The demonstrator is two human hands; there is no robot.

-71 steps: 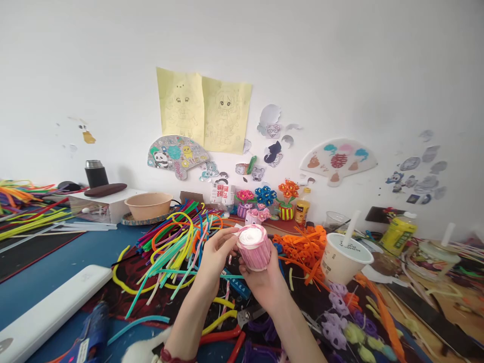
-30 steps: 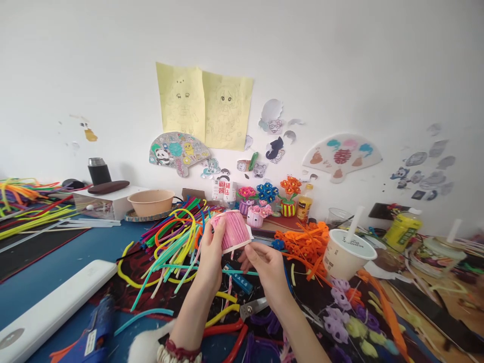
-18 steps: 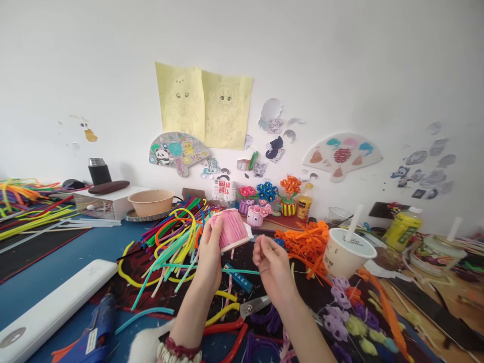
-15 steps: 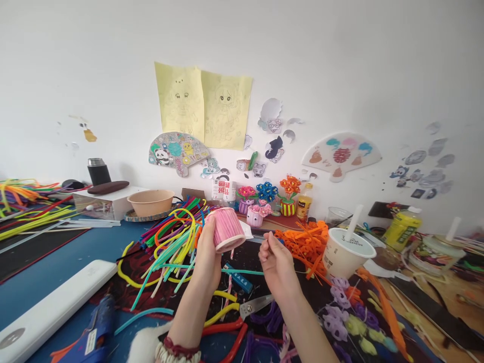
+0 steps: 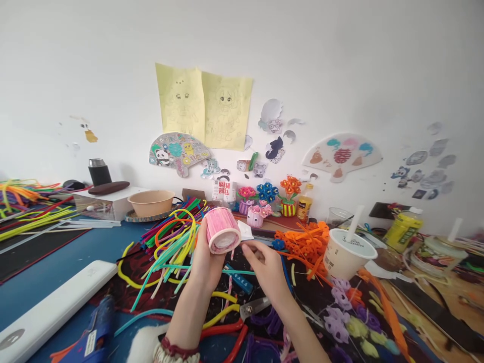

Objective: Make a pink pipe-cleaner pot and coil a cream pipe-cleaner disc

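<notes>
My left hand (image 5: pixel 204 262) is wrapped round a small cup covered in pink pipe cleaners (image 5: pixel 222 230), tipped so its open mouth faces me. My right hand (image 5: pixel 264 264) is just to the right of the cup, its fingers pinched together near the rim; what they pinch is too small to make out. A white scrap (image 5: pixel 246 230) shows behind the cup. Both hands hover over a heap of coloured pipe cleaners (image 5: pixel 172 242).
A drink cup with a straw (image 5: pixel 346 254) stands to the right beside orange pipe-cleaner pieces (image 5: pixel 304 242). Scissors (image 5: pixel 254 306) and red-handled pliers (image 5: pixel 227 335) lie near my wrists. A blue glue gun (image 5: pixel 91 335) and a white bar (image 5: pixel 49 307) lie at left. Small flower pots (image 5: pixel 264 204) line the wall.
My left hand turned the pink cup from mouth-up to mouth toward me. My right hand let go of the cup, drew away to the right, then came back to its rim.
</notes>
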